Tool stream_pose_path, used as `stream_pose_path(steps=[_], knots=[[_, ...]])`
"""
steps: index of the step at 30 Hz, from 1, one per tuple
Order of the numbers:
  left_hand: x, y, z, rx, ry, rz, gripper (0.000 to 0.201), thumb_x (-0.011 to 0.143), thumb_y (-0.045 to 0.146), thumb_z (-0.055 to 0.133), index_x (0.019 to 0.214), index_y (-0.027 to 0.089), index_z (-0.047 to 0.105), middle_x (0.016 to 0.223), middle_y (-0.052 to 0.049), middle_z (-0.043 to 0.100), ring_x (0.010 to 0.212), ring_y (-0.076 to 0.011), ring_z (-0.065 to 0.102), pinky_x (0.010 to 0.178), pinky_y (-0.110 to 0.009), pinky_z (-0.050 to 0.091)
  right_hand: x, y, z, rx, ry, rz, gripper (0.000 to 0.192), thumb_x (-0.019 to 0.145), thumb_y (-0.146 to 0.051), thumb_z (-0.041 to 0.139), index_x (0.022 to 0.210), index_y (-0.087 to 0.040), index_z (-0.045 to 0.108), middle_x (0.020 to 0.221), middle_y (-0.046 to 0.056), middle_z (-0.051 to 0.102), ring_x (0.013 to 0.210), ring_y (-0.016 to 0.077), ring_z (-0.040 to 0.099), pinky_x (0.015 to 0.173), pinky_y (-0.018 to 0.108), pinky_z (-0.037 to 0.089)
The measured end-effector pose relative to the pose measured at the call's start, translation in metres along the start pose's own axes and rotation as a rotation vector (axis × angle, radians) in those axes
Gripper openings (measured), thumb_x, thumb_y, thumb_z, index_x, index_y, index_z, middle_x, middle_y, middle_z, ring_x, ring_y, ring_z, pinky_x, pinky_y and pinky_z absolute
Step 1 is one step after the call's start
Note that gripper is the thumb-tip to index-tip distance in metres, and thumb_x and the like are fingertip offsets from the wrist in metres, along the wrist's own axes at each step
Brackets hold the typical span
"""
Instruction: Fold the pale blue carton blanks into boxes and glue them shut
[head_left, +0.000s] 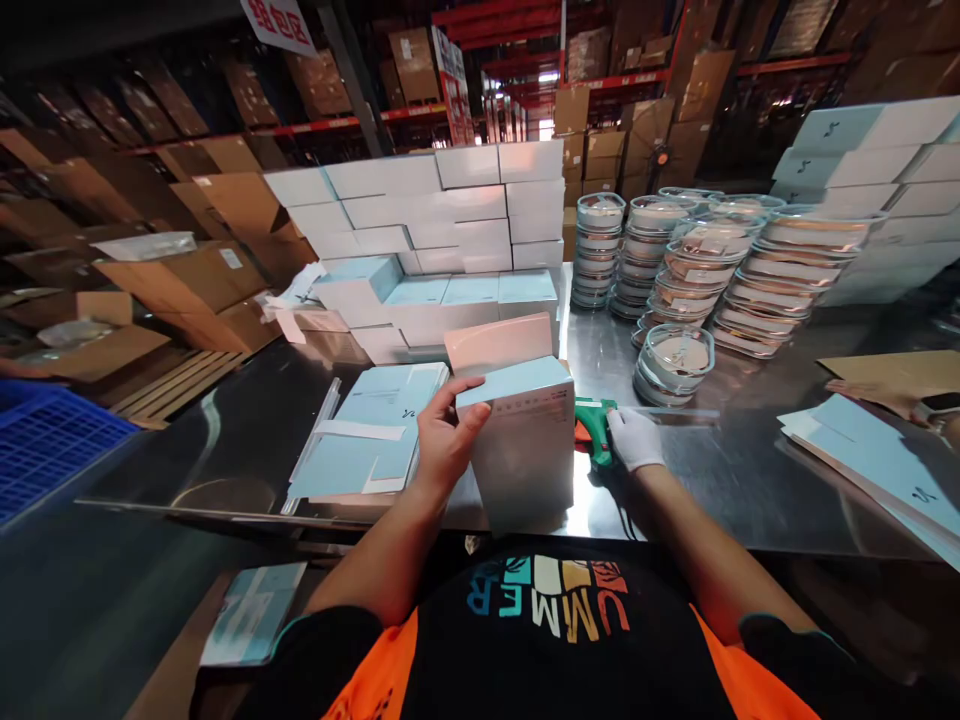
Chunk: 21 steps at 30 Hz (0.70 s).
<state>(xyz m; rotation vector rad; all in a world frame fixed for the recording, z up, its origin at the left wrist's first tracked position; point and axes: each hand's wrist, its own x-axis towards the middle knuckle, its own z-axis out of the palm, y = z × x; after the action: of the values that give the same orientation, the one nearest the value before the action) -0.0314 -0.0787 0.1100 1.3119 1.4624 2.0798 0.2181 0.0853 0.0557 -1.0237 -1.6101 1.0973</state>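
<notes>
My bare left hand (448, 435) grips the upper left edge of a white and pale blue box (525, 460) that stands upright before me. A flap (499, 345) rises at the box's far side. On the right, my gloved right hand (635, 438) is closed around a green hot glue gun (598, 425), with a clear glue stick (679, 415) reaching out behind it. The gun's nozzle is hidden behind the box. Left of the box lies a pile of flat pale blue cartons (375, 425), with clear glue sticks (311, 450) along its side.
Closed white boxes (465, 215) are stacked at the table's back. Several stacks of clear round-cornered containers (675, 260) stand right of them. More flat cartons (885, 470) lie on the right of the metal table (225, 450). A blue crate (56, 440) is at far left.
</notes>
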Motion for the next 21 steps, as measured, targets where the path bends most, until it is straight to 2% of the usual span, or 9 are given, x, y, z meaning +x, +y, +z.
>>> stream_pose_path(steps=[3,5,6,10,12,14,16,18,21], knots=[[-0.001,-0.001,0.005,0.032,-0.038,0.0,0.065,0.076,0.073,0.09,0.113,0.02,0.083,0.101,-0.008,0.082,0.089,-0.0258,0.076,0.077,-0.035,0.06,-0.004,-0.028,0.004,0.162,-0.001,-0.01,0.06,0.085,-0.076,0.072,0.112,-0.022,0.075,0.096,0.008,0.082,0.097,0.0278,0.079,0.086,0.041,0.065],[-0.002,-0.003,0.01,0.079,-0.082,0.049,0.065,0.078,0.077,0.087,0.111,0.02,0.084,0.103,-0.009,0.082,0.093,-0.0271,0.076,0.081,-0.036,0.062,-0.008,-0.054,0.014,0.33,-0.111,-0.041,0.074,0.087,-0.076,0.069,0.139,-0.023,0.068,0.123,0.01,0.082,0.114,0.0283,0.078,0.097,0.043,0.065],[-0.003,-0.004,0.012,0.095,-0.11,0.088,0.064,0.08,0.078,0.086,0.109,0.02,0.084,0.103,-0.009,0.081,0.095,-0.0276,0.076,0.084,-0.037,0.062,-0.011,-0.066,0.019,0.371,-0.171,-0.061,0.076,0.087,-0.073,0.071,0.145,-0.024,0.065,0.133,0.01,0.079,0.12,0.0288,0.076,0.102,0.044,0.064],[-0.004,-0.017,0.018,0.068,-0.158,0.264,0.055,0.085,0.074,0.085,0.104,0.022,0.082,0.118,-0.011,0.077,0.114,-0.0302,0.076,0.1,-0.043,0.061,-0.017,-0.09,0.024,0.26,-0.239,-0.179,0.071,0.087,-0.066,0.082,0.14,-0.022,0.068,0.144,0.012,0.074,0.136,0.0325,0.068,0.121,0.049,0.053],[-0.004,-0.024,0.019,0.026,-0.089,0.33,0.054,0.084,0.073,0.088,0.105,0.024,0.076,0.127,-0.011,0.074,0.122,-0.0305,0.074,0.106,-0.046,0.058,-0.018,-0.085,0.016,0.199,-0.286,-0.273,0.084,0.077,-0.071,0.092,0.139,-0.021,0.068,0.148,0.016,0.072,0.141,0.0362,0.065,0.126,0.053,0.048],[-0.005,-0.029,0.019,-0.025,-0.034,0.366,0.061,0.08,0.074,0.091,0.112,0.027,0.07,0.122,-0.009,0.075,0.119,-0.0288,0.075,0.109,-0.048,0.057,-0.021,-0.075,0.007,0.146,-0.347,-0.388,0.086,0.069,-0.071,0.1,0.133,-0.022,0.071,0.155,0.019,0.067,0.15,0.0389,0.06,0.129,0.056,0.044],[-0.004,-0.031,0.016,-0.036,-0.072,0.389,0.06,0.081,0.073,0.091,0.115,0.028,0.07,0.114,-0.007,0.076,0.114,-0.0284,0.077,0.109,-0.05,0.058,-0.026,-0.069,0.001,0.094,-0.377,-0.492,0.063,0.08,-0.067,0.095,0.123,-0.025,0.077,0.162,0.018,0.063,0.155,0.0376,0.055,0.131,0.058,0.042],[-0.002,-0.03,0.008,0.0,-0.168,0.419,0.046,0.088,0.068,0.087,0.106,0.027,0.078,0.112,-0.008,0.077,0.115,-0.0301,0.078,0.107,-0.051,0.06,-0.033,-0.068,-0.001,0.048,-0.39,-0.569,0.035,0.097,-0.058,0.082,0.116,-0.028,0.082,0.16,0.015,0.066,0.151,0.0342,0.06,0.128,0.06,0.045],[0.007,-0.02,-0.009,0.05,-0.264,0.504,0.029,0.098,0.058,0.079,0.099,0.03,0.084,0.112,-0.007,0.078,0.115,-0.03,0.078,0.106,-0.052,0.062,-0.043,-0.076,0.002,-0.001,-0.392,-0.687,0.019,0.106,-0.045,0.071,0.113,-0.034,0.086,0.145,0.009,0.077,0.134,0.0306,0.069,0.122,0.06,0.051]])
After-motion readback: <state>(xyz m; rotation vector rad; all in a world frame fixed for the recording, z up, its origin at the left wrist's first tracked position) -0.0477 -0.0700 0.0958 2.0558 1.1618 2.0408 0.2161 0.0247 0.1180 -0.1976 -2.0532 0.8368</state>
